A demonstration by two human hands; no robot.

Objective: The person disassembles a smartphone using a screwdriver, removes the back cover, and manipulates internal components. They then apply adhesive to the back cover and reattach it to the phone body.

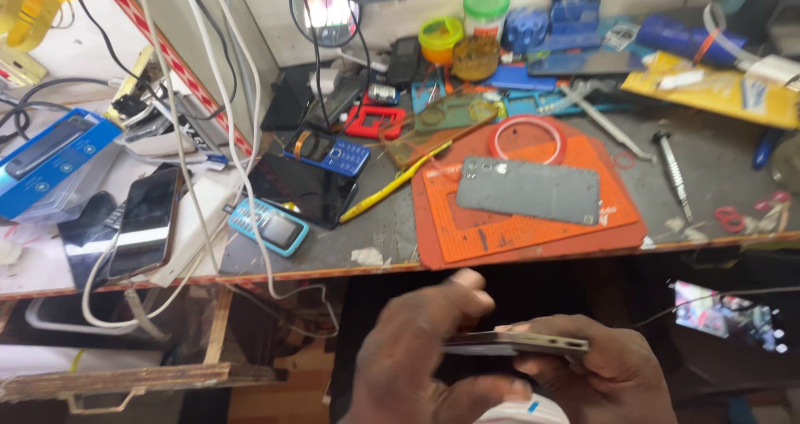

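Both hands low, in front of counter (583,249) edge, below orange mat (533,224). Left hand (417,349) and right hand (600,374) pinched thin phone (517,343) edge-on between them, kept flat, probably to eye its side. Grey back cover (529,191) lay on mat, parked clear of clutter.

A grey phone back cover (528,190) is lying on an orange work mat (617,216) on the desk (717,178), a roll of red tape (527,139) sitting just above it, while a yellow pencil (392,185), a blue keypad phone (332,152) and a screwdriver (672,171) are lying nearby.
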